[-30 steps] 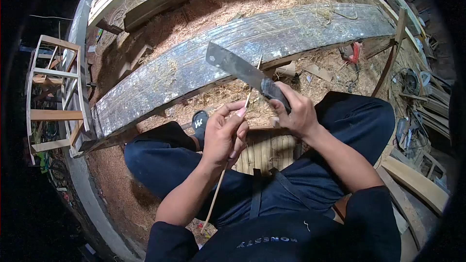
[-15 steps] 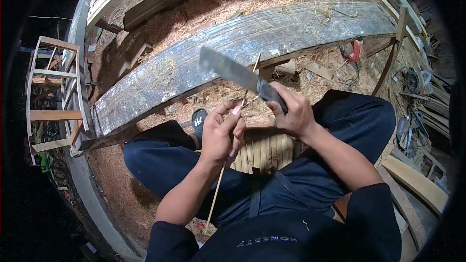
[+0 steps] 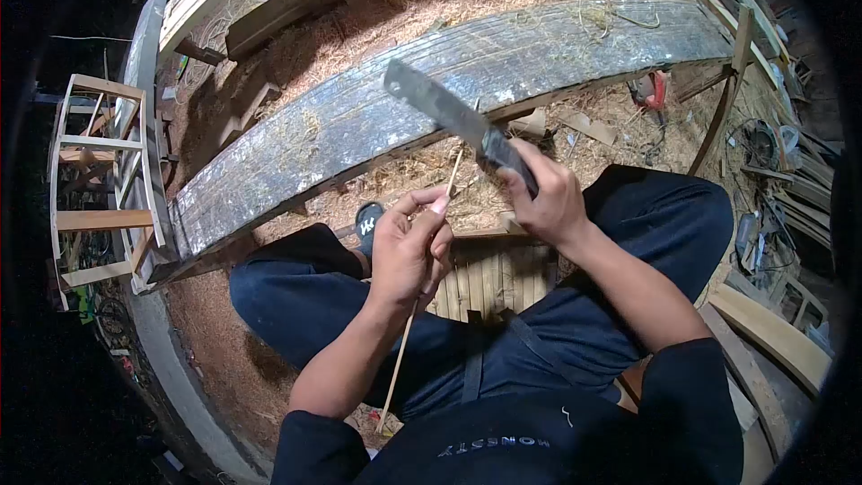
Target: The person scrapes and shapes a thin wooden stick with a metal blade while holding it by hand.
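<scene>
Pinched in my left hand (image 3: pixel 409 247) is a thin, pale bamboo stick (image 3: pixel 398 364). Its lower end slants down toward my lap and its upper end sticks out past my fingertips. My right hand (image 3: pixel 549 198) grips the dark handle of a broad-bladed knife (image 3: pixel 437 106). The blade points up and to the left, with a small hole near its tip, and overlaps the upper end of the stick in this view. Both hands are above my crossed legs, in front of a slatted bamboo piece (image 3: pixel 503 274).
A long weathered plank (image 3: pixel 431 81) arches across in front of me. Wood shavings (image 3: pixel 359 22) cover the ground. A wooden frame (image 3: pixel 106 189) stands at left, a red power tool (image 3: pixel 657 92) lies at right, and curved boards (image 3: pixel 772 337) lie at lower right. A sandal (image 3: pixel 366 218) shows by my left knee.
The knife and my right hand have shifted slightly right, with the blade tip swinging up and to the right. My left hand and the stick have stayed nearly in place.
</scene>
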The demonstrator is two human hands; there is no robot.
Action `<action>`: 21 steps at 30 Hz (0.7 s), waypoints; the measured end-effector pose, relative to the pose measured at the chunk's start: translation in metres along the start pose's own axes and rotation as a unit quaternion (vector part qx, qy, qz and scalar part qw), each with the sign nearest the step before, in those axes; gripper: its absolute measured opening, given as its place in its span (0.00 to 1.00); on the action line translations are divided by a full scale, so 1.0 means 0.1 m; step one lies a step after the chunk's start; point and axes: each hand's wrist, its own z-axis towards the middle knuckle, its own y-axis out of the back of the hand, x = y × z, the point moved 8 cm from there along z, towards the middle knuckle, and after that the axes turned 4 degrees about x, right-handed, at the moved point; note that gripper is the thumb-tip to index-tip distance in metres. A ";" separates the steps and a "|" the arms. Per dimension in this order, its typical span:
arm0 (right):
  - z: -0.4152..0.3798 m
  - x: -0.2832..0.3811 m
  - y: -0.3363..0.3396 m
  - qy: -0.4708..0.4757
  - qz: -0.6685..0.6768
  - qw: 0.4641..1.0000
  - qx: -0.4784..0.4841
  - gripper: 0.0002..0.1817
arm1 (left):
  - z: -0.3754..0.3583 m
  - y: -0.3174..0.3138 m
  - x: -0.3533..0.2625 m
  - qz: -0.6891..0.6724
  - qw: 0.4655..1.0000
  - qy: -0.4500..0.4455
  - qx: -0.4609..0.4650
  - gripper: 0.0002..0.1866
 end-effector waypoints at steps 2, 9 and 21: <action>-0.05 0.15 -0.01 0.037 0.026 0.999 0.020 0.24 | 0.01 -0.01 0.02 0.004 1.000 -0.006 -0.008 0.11; -0.01 0.16 0.04 0.011 0.022 0.999 0.021 0.24 | 0.00 -0.04 0.01 -0.014 1.000 0.023 -0.005 0.09; 0.00 0.12 -0.01 -0.003 0.012 0.999 0.040 0.25 | -0.04 0.03 0.03 0.004 1.000 0.011 -0.021 0.13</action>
